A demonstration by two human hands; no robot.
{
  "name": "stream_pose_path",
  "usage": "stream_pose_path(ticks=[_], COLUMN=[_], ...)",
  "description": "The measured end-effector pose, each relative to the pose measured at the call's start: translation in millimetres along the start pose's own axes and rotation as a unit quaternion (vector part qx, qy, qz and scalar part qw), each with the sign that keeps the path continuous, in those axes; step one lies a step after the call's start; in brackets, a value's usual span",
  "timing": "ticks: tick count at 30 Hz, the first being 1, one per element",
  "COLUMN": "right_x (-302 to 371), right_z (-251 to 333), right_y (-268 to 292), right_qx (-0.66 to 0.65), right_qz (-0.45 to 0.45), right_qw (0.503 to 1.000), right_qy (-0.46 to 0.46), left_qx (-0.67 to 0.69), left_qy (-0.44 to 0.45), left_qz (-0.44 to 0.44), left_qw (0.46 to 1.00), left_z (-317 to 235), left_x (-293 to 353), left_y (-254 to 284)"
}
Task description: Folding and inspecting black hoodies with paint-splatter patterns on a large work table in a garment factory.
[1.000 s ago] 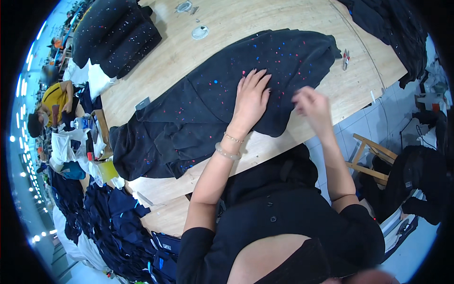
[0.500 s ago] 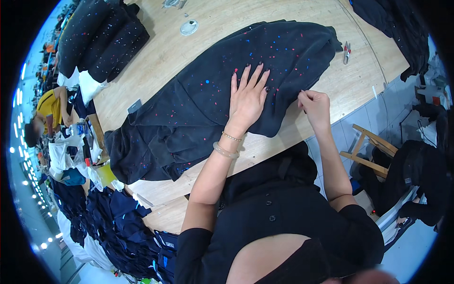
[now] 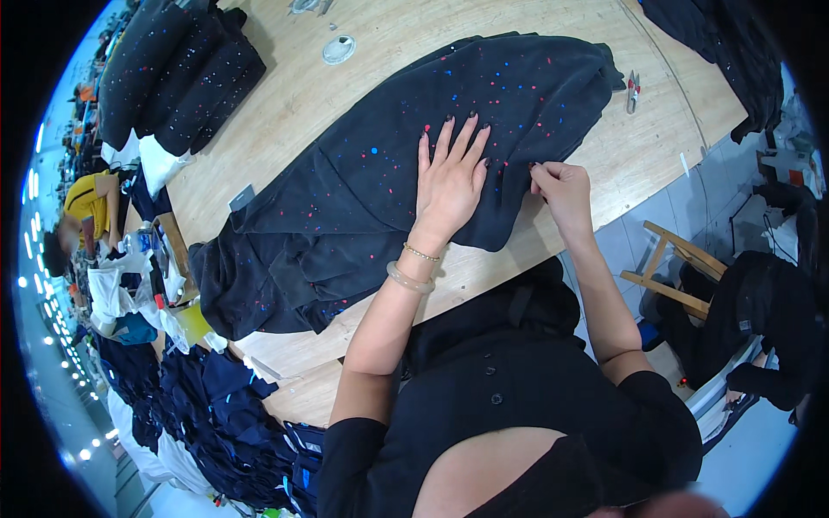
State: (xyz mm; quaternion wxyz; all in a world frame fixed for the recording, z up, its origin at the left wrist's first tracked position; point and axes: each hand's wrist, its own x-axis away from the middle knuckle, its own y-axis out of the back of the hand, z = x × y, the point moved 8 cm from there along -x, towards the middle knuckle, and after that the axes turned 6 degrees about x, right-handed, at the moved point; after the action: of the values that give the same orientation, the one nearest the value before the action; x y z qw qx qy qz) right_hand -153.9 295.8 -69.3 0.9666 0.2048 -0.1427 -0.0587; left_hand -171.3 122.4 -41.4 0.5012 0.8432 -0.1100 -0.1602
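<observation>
A black garment (image 3: 345,186) speckled with red, blue and white dots lies stretched across the wooden table, smooth at its far right and bunched into folds at its near left. My left hand (image 3: 451,186) rests flat on it, fingers spread, a bracelet and a bangle at the wrist. Just right of the cloth's edge is my right hand (image 3: 563,192), thumb and fingertips pinched together at the garment's border. Whatever sits in that pinch, if anything, is too small to make out.
Small red-handled thread snips (image 3: 633,91) lie right of the garment. A stack of speckled dark garments (image 3: 177,78) stands at the far left, dark cloth (image 3: 721,43) at the far right. Dark blue clothes (image 3: 211,406) are heaped at lower left. A wooden stool (image 3: 673,268) stands right. Someone in yellow (image 3: 91,200) is at left.
My right hand has shifted slightly left and up, bringing its pinched fingertips to the garment's edge. My left hand stays spread on the cloth.
</observation>
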Motion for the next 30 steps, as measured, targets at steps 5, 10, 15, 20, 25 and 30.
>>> stream_pose_path(ticks=[5, 10, 15, 20, 25, 30], right_x=[8, 1, 5, 8, 22, -37], right_z=[-1, -10, 1, -20, 146, 116], right_y=[-4, -9, 22, 37, 76, -39], right_qx=[0.031, 0.028, 0.021, 0.127, 0.161, 0.386], right_qz=[0.028, 0.023, -0.050, 0.061, -0.136, -0.081], right_qw=[0.995, 0.998, 0.998, 0.987, 0.926, 0.808], right_qy=[-0.088, -0.059, 0.017, -0.074, 0.312, 0.438], left_qx=[0.000, 0.000, -0.001, -0.016, -0.021, -0.024], left_qy=[0.001, 0.000, 0.003, -0.002, 0.001, -0.005], left_qz=[0.002, 0.003, 0.006, 0.002, 0.010, 0.033], left_qw=[1.000, 1.000, 1.000, 1.000, 1.000, 0.999], left_z=[0, -2, 1, -1, -2, -11], left_x=[0, -1, 1, -3, 11, 7], left_y=[1, 1, 0, 1, 6, -6])
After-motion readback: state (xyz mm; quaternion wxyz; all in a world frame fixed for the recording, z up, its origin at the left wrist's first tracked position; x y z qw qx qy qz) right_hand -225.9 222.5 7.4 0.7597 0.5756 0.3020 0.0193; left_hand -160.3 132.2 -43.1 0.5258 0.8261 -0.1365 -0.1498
